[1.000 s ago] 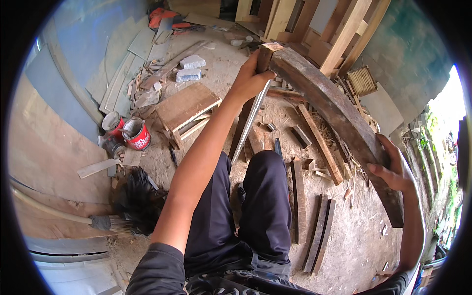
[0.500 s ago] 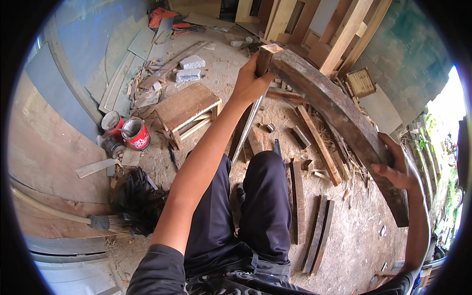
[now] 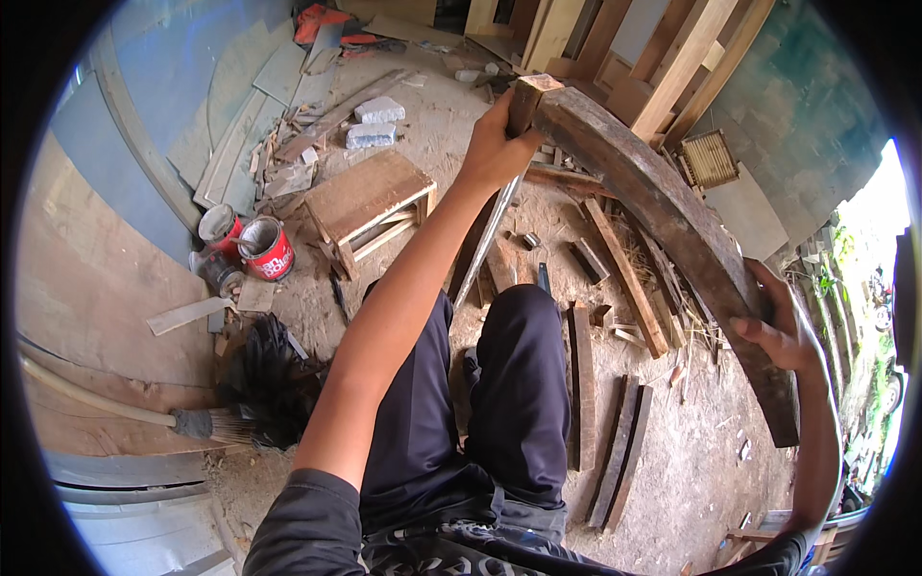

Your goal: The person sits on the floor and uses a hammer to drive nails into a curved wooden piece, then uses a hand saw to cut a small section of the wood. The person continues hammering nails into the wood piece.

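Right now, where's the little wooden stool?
In the head view, the wooden stool is on the floor left of centre, between the red cans on its left and the person's left forearm on its right.

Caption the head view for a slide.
Left hand gripping a wooden post, right hand holding a long beam above a floor strewn with timber.

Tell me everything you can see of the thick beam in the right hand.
The thick beam looks like rough, dark brown wood, squared, with scuffed greyish patches. It runs from upper middle to lower right of the picture; its bowed look may come from the fisheye view. The right hand grips it near its closer end. Its far end appears to meet the post in the left hand; whether they are joined is unclear.
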Motion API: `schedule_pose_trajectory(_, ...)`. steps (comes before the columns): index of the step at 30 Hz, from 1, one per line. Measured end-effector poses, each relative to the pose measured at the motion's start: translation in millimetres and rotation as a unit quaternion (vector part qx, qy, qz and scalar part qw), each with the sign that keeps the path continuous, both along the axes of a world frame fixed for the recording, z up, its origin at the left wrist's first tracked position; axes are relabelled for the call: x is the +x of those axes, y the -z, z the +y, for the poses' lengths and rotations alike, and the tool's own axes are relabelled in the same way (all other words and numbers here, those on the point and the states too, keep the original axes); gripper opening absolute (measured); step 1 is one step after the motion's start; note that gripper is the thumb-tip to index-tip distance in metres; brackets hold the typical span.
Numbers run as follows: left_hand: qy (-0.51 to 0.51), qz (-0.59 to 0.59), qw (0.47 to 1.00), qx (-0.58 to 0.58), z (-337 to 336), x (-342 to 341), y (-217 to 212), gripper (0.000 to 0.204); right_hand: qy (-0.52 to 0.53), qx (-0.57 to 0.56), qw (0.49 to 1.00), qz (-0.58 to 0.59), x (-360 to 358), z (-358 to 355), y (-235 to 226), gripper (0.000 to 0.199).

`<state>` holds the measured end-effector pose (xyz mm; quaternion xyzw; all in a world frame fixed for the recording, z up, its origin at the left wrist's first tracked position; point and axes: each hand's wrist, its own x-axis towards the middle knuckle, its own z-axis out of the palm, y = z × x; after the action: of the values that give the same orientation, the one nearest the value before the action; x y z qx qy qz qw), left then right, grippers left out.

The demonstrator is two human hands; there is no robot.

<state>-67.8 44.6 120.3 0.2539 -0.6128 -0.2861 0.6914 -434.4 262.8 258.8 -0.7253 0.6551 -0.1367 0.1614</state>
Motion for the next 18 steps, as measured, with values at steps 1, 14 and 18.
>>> schedule_pose_trajectory(1, -0.001, -0.004, 1.0, -0.005, -0.1, 0.3, 0.3, 0.052, -0.015, 0.004, 1.0, -0.025, -0.7, -0.2, 0.8, 0.099)
schedule_pose_trajectory(14, -0.02, 0.003, 1.0, 0.016, 5.8, -0.8, 1.8, 0.053, -0.036, 0.033, 0.998, -0.041, 0.5, 3.4, -6.8, 0.095)
schedule_pose_trajectory(18, -0.011, 0.003, 1.0, 0.02, 5.7, 0.2, 2.5, 0.052, -0.018, 0.029, 0.998, -0.043, 2.6, 5.4, -4.7, 0.095)
